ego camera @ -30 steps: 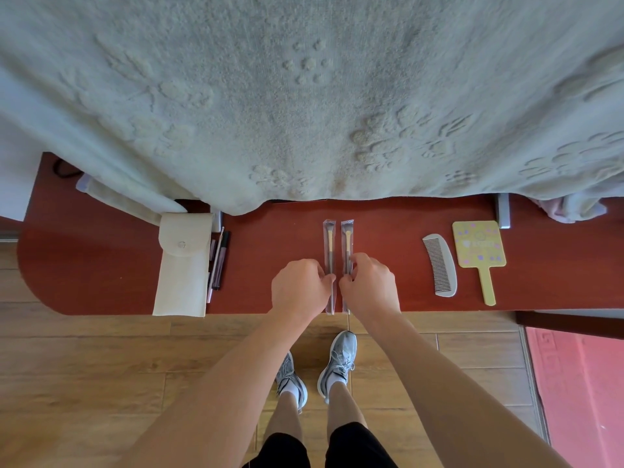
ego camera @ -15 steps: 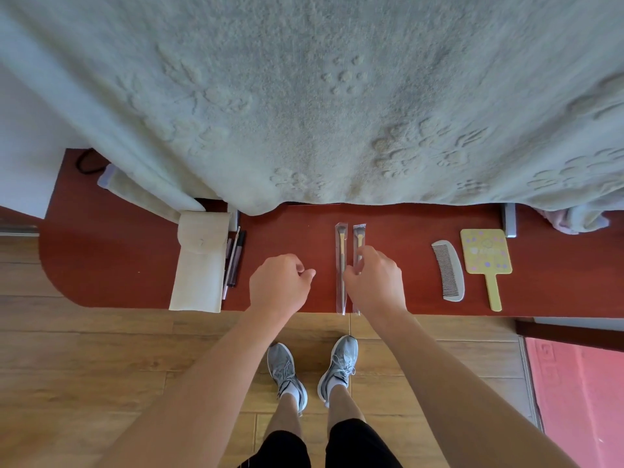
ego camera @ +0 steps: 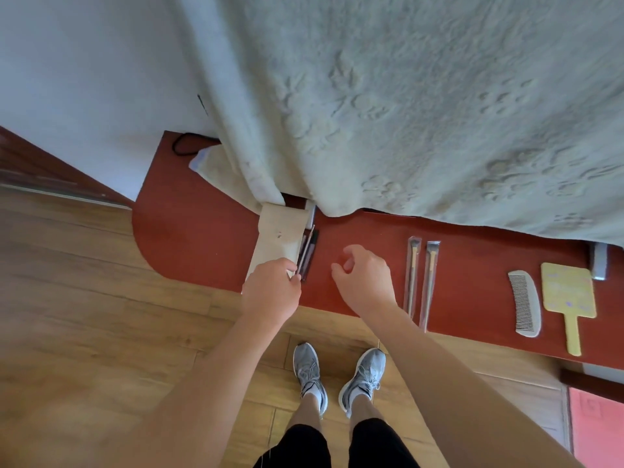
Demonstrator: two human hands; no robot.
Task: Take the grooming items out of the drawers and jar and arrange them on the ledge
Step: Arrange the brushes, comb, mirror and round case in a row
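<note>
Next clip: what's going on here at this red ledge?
A person stands at the red ledge, laying out grooming items. The left hand reaches the near ends of some slim pencils lying beside a cream pouch; whether it grips one yet is unclear. The right hand hovers loosely open over the ledge, holding nothing. Laid out further right are two sleeved brushes side by side, then a comb and a yellow hand mirror.

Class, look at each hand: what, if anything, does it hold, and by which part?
The left hand pinches the near end of a slim stick beside the pouch; the right hand holds nothing.
</note>
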